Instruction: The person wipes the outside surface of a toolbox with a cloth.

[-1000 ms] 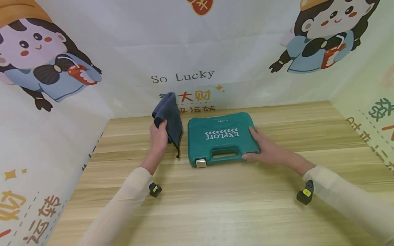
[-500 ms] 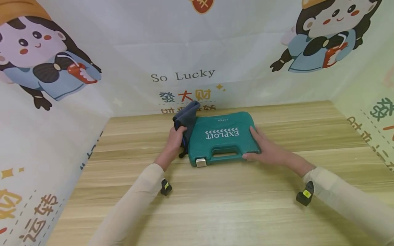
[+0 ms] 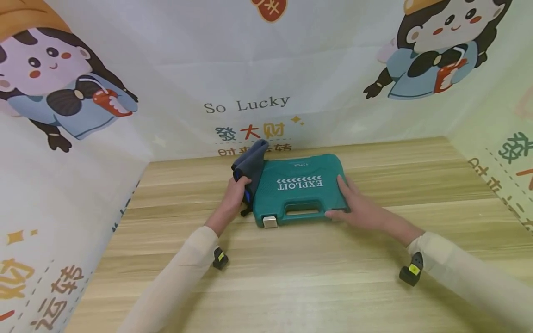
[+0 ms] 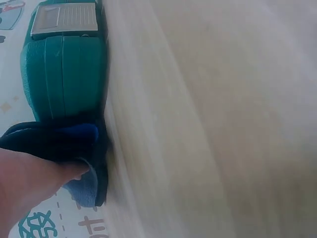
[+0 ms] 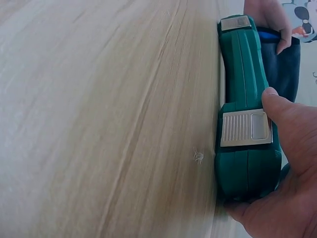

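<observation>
pinching the folded cloth (image 3: pixel 251 163) between thumb and fingers, the left hand (image 3: pixel 235 193) holds it against the left end of the case (image 3: pixel 299 193), which lies flat on the table (image 3: pixel 291 277) with its handle (image 3: pixel 303 217) toward the person and its lettering (image 3: pixel 300 183) upside down from there. the right hand (image 3: pixel 362 208) grips the case's right end, its thumb at the near edge by a latch (image 5: pixel 242 130) and its fingers round the right side.

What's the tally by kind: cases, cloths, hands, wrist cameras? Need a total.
Teal case: 1
Blue-grey cloth: 1
Hands: 2 (left hand, right hand)
Black wrist cameras: 2 (left camera, right camera)
Total: 6
</observation>
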`<action>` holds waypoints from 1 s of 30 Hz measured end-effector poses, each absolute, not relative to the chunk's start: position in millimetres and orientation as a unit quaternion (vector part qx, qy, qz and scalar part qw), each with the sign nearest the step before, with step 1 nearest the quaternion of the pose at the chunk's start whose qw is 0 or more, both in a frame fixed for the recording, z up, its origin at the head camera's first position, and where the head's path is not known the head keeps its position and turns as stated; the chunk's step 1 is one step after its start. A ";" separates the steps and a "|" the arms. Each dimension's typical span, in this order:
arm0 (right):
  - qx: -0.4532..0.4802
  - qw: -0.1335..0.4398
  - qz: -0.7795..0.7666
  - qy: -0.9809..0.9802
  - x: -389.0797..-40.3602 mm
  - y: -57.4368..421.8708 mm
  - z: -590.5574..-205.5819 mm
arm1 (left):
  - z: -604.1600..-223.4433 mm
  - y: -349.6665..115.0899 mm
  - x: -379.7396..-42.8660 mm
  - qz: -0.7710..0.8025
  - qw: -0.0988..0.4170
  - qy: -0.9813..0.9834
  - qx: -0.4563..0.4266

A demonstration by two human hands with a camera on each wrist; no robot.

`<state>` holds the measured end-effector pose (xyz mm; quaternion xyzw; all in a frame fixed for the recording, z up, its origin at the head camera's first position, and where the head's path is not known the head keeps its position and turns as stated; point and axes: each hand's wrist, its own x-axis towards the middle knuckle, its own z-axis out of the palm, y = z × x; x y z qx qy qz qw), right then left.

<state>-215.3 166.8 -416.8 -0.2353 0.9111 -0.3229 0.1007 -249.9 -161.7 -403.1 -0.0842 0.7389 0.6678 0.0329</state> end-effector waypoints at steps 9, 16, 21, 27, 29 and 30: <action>-0.231 0.100 -0.320 0.914 -213.4 165.4 -418.0 | -399.4 -171.6 -231.2 0.652 0.075 0.753 -0.048; -0.229 0.094 -0.316 0.916 -213.1 165.1 -418.0 | -396.9 -174.1 -212.5 0.692 0.107 0.712 -0.052; -0.228 0.095 -0.317 0.916 -212.0 165.0 -417.4 | -396.2 -174.1 -200.1 0.705 0.119 0.698 -0.049; -0.227 0.095 -0.317 0.916 -211.4 164.6 -417.0 | -397.2 -174.9 -186.6 0.718 0.131 0.682 -0.048; -0.227 0.094 -0.317 0.916 -211.0 164.4 -417.0 | -397.1 -175.8 -183.0 0.717 0.134 0.682 -0.047; -0.227 0.093 -0.317 0.916 -210.9 164.2 -417.1 | -397.1 -176.3 -181.9 0.717 0.135 0.682 -0.047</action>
